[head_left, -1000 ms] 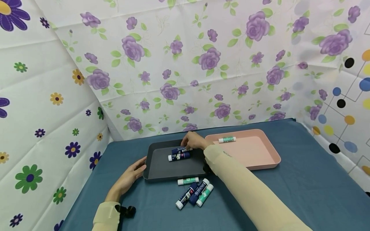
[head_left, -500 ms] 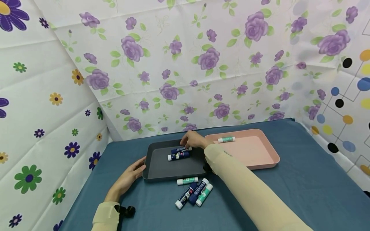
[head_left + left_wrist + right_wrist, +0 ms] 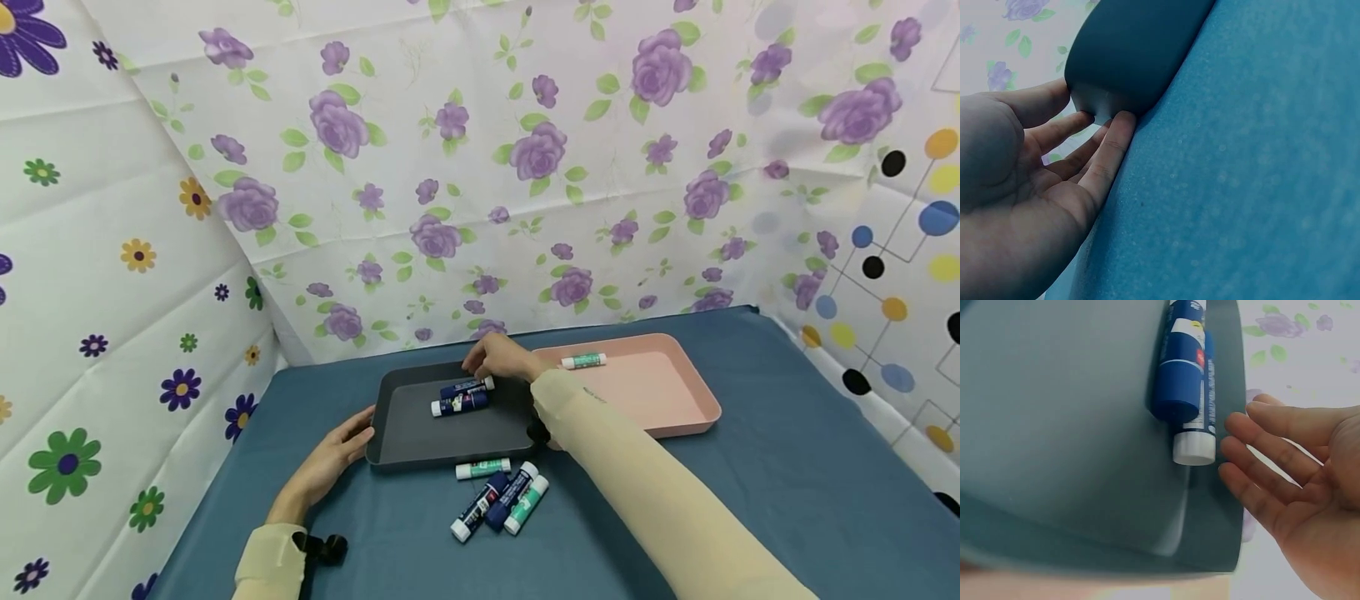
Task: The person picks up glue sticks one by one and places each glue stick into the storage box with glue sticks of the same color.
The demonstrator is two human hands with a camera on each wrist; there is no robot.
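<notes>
Beside the dark grey tray (image 3: 408, 442), my left hand (image 3: 326, 467) touches its left wall with nearly straight fingertips, the thumb at the rim (image 3: 1075, 94). Two blue glue sticks lie side by side in that tray: a nearer one (image 3: 460, 404) and a farther one (image 3: 459, 390) with a white cap (image 3: 1195, 448). My right hand (image 3: 502, 358) is over the tray's far edge with fingers loosely bent. In the right wrist view its fingertips (image 3: 1232, 447) are close to the far wall, apart from the glue sticks, and hold nothing.
A pink tray (image 3: 675, 400) stands at the right with one green glue stick (image 3: 583, 361) in it. In front of the grey tray lie a green glue stick (image 3: 482, 469), two blue ones (image 3: 480, 507) and another green one (image 3: 527, 505). Flowered sheets (image 3: 420, 167) hang behind.
The right hand has lifted slightly, so more of the farther glue stick's white cap shows. The left hand stays against the tray, and the head view has shifted a little.
</notes>
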